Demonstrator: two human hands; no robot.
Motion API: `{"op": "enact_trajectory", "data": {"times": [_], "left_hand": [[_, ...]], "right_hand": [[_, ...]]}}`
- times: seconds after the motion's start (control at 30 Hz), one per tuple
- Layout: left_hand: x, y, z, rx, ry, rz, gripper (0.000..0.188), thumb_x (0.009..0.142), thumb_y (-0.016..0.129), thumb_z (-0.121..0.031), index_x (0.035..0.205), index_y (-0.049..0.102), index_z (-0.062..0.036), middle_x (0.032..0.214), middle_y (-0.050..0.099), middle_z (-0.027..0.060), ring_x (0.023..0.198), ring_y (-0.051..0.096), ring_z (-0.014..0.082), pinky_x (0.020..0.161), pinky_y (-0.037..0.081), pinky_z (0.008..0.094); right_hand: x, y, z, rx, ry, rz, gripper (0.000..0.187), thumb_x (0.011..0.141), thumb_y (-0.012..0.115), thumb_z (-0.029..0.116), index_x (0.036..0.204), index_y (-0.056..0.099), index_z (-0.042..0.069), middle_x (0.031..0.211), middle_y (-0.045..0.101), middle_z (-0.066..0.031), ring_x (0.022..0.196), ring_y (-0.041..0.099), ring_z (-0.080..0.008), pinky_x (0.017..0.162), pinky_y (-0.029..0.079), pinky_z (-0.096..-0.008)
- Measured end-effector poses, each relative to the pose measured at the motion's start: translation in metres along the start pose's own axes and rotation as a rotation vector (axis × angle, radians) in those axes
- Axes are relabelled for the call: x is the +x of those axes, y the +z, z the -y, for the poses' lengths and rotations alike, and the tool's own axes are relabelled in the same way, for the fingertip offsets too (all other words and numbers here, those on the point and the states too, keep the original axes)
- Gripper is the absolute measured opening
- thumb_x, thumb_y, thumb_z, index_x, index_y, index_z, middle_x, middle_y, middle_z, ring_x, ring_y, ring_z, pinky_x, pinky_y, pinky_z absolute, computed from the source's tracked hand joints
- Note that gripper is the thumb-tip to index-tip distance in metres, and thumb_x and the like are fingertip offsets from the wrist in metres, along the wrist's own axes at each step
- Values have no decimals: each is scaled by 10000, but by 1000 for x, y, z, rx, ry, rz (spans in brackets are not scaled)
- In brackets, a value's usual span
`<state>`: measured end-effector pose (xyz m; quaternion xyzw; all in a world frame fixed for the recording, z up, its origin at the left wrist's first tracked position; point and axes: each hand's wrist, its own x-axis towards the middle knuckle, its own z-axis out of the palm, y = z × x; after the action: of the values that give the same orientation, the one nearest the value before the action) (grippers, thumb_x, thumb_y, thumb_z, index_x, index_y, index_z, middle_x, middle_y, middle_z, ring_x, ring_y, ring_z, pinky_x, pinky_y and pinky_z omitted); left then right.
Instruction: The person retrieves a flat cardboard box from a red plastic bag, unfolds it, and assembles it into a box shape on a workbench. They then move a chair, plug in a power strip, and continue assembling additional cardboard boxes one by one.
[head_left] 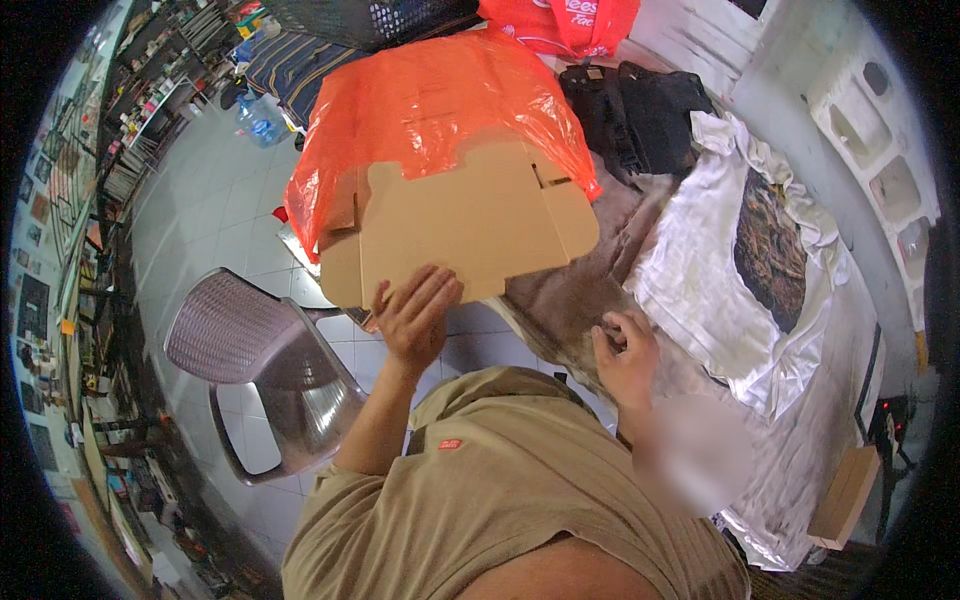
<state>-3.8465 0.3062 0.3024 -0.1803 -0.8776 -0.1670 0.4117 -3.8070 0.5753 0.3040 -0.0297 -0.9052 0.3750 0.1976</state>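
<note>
A flat brown cardboard sheet (460, 225), die-cut with tabs and slots and rounded corners, lies in front of me. Its far part is covered by a thin orange plastic bag (430, 95), whose see-through edge overlaps it. My left hand (415, 315) rests on the cardboard's near edge, fingers stretched out flat on top. To the right, off the cardboard, my right hand (627, 355) hovers over a brown-grey cloth (560, 305). Its fingers curl loosely, with the thumb apart and nothing visible between them.
A grey plastic chair (240, 330) stands at my left. White fabric (690, 270) with a dark printed patch and a black bag (640, 115) lie to the right. Behind are a black basket (370, 20) and a red bag (560, 25). A clear water jug (262, 122) stands far left.
</note>
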Motion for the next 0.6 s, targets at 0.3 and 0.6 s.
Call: {"op": "enact_trajectory", "data": {"times": [0.3,0.6], "left_hand": [[2,-32,-22,-65,32,-107,40,779,613,-126,805,638,-141,863,662,10,879,613,174,888,294,321],[4,-59,-16,-67,20,-184,86,752,637,-123,838,643,-135,893,655,-3,841,617,147,849,285,304]], "right_hand": [[-2,2,-9,-143,-8,36,224,662,646,85,878,610,41,913,589,-159,813,574,-333,724,453,-377],[-2,2,-7,-296,-27,12,179,675,632,102,844,611,47,875,589,-156,806,564,-350,707,455,-381]]}}
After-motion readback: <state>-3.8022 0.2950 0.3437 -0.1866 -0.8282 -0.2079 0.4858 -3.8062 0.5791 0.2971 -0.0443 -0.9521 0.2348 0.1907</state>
